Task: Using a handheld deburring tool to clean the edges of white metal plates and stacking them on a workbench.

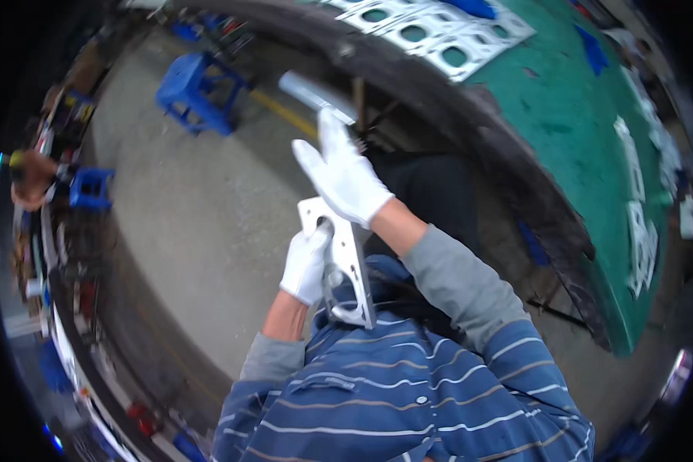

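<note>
Left hand [306, 264] (white glove) closed around a flat metal bracket [345, 258] at chest height; right hand [343, 173] spread flat over its top. Firm two-handed support seems wise.

Both the left hand [306, 266] and the right hand [345, 175] wear white knitted cloth gloves, matt and soft-looking, and between them the flat bracket [348, 258] is bare grey metal with a dull, brushed sheen. The desk [570, 115] has a matt green top with scuffed, worn patches and a dark, rough edge, and the punched plates [431, 31] on it are pale, smooth sheet metal. The floor [192, 208] is rough grey concrete, the stools [196, 92] are glossy blue plastic, and the striped shirt [408, 393] is soft woven cloth.
</note>
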The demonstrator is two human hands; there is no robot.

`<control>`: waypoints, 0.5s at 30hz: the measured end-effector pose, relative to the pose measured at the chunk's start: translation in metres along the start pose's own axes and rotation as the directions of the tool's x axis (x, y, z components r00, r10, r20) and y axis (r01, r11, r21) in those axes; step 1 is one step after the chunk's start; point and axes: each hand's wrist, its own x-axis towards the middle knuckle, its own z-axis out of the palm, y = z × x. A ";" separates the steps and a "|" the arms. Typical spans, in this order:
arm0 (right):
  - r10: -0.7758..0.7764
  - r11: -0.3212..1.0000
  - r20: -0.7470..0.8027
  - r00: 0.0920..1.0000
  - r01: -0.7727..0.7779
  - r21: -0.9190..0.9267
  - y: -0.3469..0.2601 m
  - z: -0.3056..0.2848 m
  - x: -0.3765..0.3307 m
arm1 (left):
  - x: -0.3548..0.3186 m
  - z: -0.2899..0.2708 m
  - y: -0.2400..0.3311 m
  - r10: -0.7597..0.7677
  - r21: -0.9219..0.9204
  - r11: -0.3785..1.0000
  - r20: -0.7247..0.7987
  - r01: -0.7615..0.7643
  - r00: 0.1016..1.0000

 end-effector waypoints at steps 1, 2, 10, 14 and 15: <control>0.001 0.948 -0.046 0.999 0.014 0.318 0.008 -0.007 0.006 | 0.006 0.011 -0.007 0.178 -0.241 0.953 -0.037 -0.182 0.983; 0.111 0.921 -0.015 0.994 -0.097 0.378 0.008 -0.007 0.007 | 0.003 0.014 -0.008 0.089 -0.255 0.962 -0.055 -0.100 0.995; 0.336 0.802 0.015 0.942 -0.294 0.521 -0.001 -0.044 -0.019 | -0.006 0.038 0.065 0.355 0.301 0.876 0.127 -0.377 0.926; 0.323 0.632 0.142 0.936 -0.325 0.703 0.003 -0.050 -0.032 | -0.013 0.050 0.072 0.498 0.522 0.712 0.097 -0.470 0.862; 0.386 0.632 0.164 0.908 -0.390 0.669 0.005 -0.055 -0.036 | -0.012 0.059 0.075 0.497 0.510 0.709 0.130 -0.488 0.858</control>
